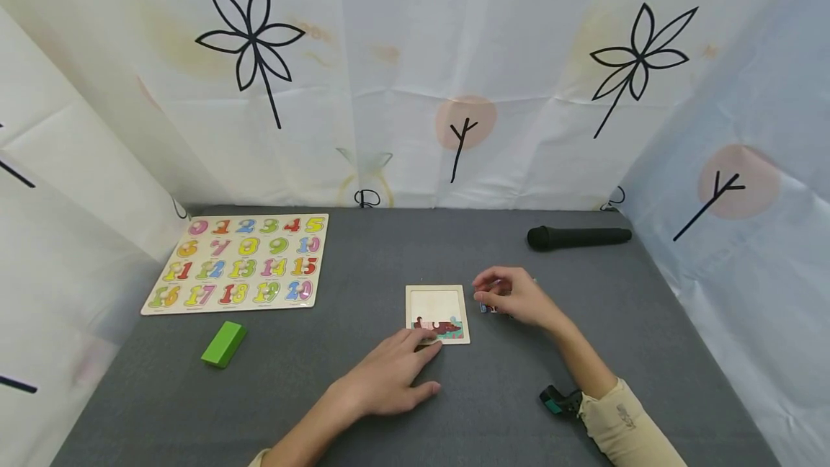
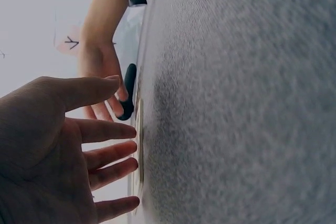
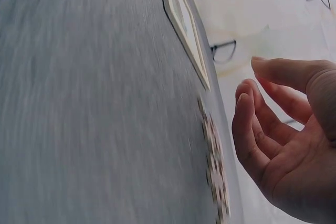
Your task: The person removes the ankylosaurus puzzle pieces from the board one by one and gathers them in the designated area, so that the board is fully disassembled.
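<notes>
A small square wooden puzzle tray (image 1: 436, 305) lies flat on the table, with joined picture pieces (image 1: 456, 328) along its near side. My left hand (image 1: 392, 379) rests its straight, spread fingertips at the tray's near left edge, covering part of that row. To the right of the tray, my right hand (image 1: 515, 298) hovers over loose puzzle pieces (image 3: 216, 169), which it mostly hides in the head view. Seen from the right wrist, its fingers are loosely bent, thumb apart from them, with nothing between. The loose pieces lie on the table below that hand.
A wooden number board (image 1: 235, 261) lies at the back left, and a green block (image 1: 224, 344) sits in front of it. A black microphone (image 1: 579, 238) lies at the back right. Patterned white cloth (image 1: 402, 78) hangs behind the grey table (image 1: 506, 395) and along its sides.
</notes>
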Demonstrator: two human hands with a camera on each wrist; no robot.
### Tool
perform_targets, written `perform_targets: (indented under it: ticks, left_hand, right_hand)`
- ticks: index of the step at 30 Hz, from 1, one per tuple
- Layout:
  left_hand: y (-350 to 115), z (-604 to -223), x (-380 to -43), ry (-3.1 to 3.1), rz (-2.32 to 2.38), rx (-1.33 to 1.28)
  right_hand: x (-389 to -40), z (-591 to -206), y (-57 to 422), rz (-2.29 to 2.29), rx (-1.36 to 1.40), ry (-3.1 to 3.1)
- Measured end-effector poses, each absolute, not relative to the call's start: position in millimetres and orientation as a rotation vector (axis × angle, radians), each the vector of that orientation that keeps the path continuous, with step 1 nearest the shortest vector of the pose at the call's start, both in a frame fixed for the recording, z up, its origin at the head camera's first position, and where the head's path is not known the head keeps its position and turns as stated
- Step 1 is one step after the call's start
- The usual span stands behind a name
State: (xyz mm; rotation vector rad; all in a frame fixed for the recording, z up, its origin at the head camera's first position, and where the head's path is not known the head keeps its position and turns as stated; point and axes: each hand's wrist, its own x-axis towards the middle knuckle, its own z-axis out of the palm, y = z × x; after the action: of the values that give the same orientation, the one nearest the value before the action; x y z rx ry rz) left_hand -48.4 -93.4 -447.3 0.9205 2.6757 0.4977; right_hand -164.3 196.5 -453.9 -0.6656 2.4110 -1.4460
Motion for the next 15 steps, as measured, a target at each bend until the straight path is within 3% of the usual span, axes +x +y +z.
perform_targets:
  ticks: [15]
  left_hand:
    - [-85.1, -443.9, -34.6, 2.708, 0.431, 0.895]
  right_hand:
    - [-165.8, -457.8, 126.8, -1.275, -0.896, 2.233]
